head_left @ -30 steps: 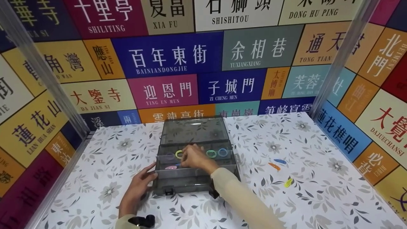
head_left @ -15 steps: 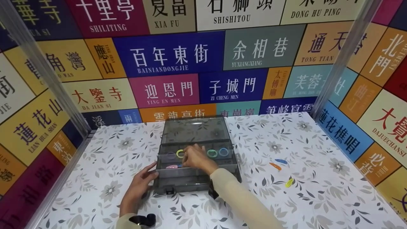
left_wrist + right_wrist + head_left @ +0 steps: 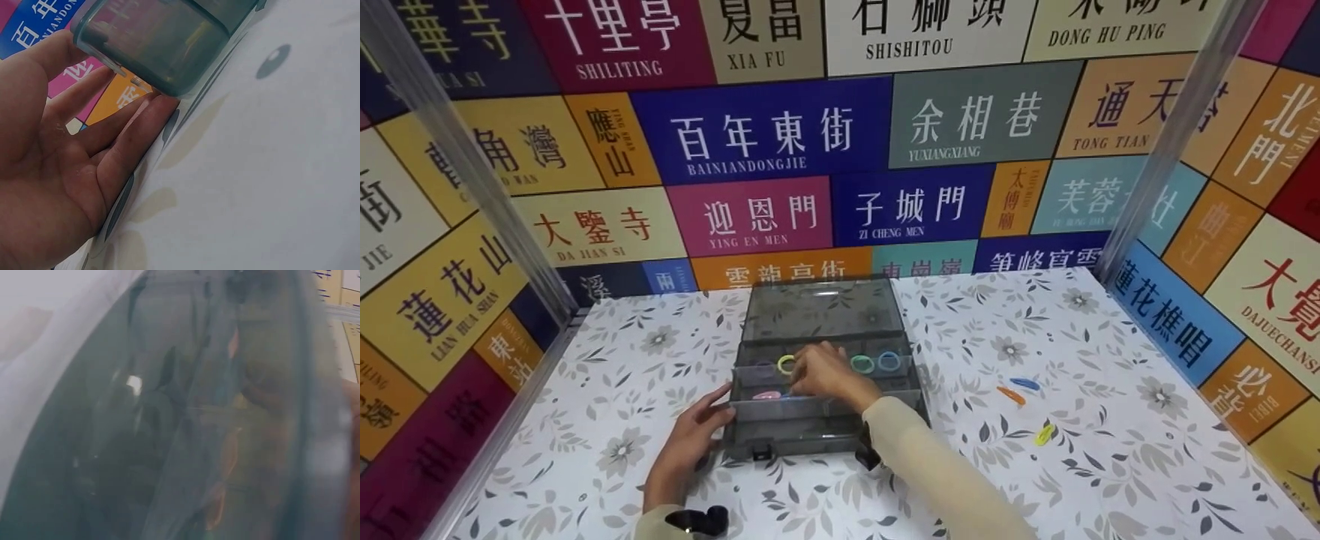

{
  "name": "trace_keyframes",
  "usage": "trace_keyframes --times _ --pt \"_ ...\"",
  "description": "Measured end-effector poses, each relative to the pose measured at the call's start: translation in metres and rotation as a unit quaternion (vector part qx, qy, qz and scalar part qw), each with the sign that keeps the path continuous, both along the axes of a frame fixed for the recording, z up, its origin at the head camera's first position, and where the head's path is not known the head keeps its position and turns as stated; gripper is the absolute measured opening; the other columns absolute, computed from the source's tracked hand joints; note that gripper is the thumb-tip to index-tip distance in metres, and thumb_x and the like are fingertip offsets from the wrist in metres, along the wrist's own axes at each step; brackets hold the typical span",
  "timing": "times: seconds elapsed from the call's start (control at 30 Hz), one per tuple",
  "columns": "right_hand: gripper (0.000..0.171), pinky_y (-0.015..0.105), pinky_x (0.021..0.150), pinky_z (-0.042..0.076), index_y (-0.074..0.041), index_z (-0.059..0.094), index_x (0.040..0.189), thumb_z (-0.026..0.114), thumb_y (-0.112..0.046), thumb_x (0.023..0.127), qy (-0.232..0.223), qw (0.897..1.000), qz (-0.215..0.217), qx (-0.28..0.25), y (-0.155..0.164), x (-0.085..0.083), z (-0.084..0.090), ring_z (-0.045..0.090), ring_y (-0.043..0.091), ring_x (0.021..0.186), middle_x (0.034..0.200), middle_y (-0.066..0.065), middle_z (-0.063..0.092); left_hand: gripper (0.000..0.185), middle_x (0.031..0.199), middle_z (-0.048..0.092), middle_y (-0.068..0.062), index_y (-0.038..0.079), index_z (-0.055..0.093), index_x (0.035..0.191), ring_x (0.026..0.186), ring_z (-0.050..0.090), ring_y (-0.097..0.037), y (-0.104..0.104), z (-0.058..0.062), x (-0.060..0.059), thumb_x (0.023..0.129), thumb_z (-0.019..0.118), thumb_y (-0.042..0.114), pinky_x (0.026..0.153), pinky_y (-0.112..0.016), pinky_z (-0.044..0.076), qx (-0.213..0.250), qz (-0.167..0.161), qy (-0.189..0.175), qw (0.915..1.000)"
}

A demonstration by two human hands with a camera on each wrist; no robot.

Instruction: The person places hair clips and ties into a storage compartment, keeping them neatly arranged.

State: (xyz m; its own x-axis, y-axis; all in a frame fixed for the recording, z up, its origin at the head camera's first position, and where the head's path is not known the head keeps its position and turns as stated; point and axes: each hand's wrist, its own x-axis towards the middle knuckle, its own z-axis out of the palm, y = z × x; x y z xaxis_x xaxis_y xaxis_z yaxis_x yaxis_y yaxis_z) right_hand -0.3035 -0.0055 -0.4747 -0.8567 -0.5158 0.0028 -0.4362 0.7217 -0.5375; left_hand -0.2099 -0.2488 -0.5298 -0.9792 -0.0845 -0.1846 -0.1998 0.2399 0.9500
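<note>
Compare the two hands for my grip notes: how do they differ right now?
The left hand lies straight-fingered against the grey box's outer left side; the right hand reaches inside, over its compartments. Left fingers are plainly straight; the right's are curled, grip unclear. Both touch the box.

Head view from above; both wrist views close against the organizer box (image 3: 821,375).

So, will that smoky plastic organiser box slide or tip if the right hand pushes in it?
The box looks thin-walled and probably light, so it may skid on the smooth cloth. The left hand braces its corner, and its open lid might wobble.
</note>
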Motion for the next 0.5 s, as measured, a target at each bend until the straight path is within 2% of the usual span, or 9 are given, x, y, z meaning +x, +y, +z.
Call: trace_keyframes --times 0.13,0.3,0.4,0.5 --pt "0.017 0.063 0.117 0.021 -0.014 0.082 0.097 0.083 -0.023 0.082 -0.014 0.999 0.011 -0.028 0.008 0.000 0.010 0.048 0.031 0.134 0.139 0.006 0.063 0.056 0.148 0.053 -0.021 0.024 0.048 0.151 0.138 0.050 -0.040 -0.001 0.000 0.000 0.098 0.065 0.029 0.100 -0.059 0.051 0.000 0.000 0.003 1.0000" --pt "0.018 0.065 0.118 0.020 -0.013 0.082 0.099 0.082 -0.021 0.082 -0.017 0.998 0.028 -0.047 0.020 0.004 0.021 0.054 0.030 0.132 0.133 0.007 0.067 0.056 0.147 0.054 -0.021 0.024 0.048 0.151 0.137 0.051 -0.039 -0.001 0.000 0.000 0.098 0.065 0.028 0.098 -0.057 0.053 -0.003 0.003 0.003 1.0000" --pt "0.017 0.062 0.115 0.028 -0.014 0.082 0.098 0.082 -0.021 0.083 -0.008 0.997 0.041 -0.064 0.028 0.009 0.028 0.059 0.029 0.123 0.128 0.007 0.070 0.055 0.147 0.054 -0.021 0.024 0.049 0.150 0.137 0.051 -0.039 0.000 0.000 0.000 0.098 0.065 0.028 0.098 -0.057 0.052 -0.003 0.005 0.001 1.0000" --pt "0.017 0.053 0.106 0.044 -0.015 0.081 0.100 0.082 -0.021 0.084 -0.005 0.995 0.053 -0.087 0.039 0.016 0.035 0.064 0.027 0.112 0.122 0.005 0.071 0.054 0.148 0.053 -0.020 0.026 0.048 0.150 0.137 0.050 -0.038 0.002 0.001 -0.001 0.098 0.064 0.028 0.100 -0.056 0.051 -0.004 0.006 -0.007 0.9999"
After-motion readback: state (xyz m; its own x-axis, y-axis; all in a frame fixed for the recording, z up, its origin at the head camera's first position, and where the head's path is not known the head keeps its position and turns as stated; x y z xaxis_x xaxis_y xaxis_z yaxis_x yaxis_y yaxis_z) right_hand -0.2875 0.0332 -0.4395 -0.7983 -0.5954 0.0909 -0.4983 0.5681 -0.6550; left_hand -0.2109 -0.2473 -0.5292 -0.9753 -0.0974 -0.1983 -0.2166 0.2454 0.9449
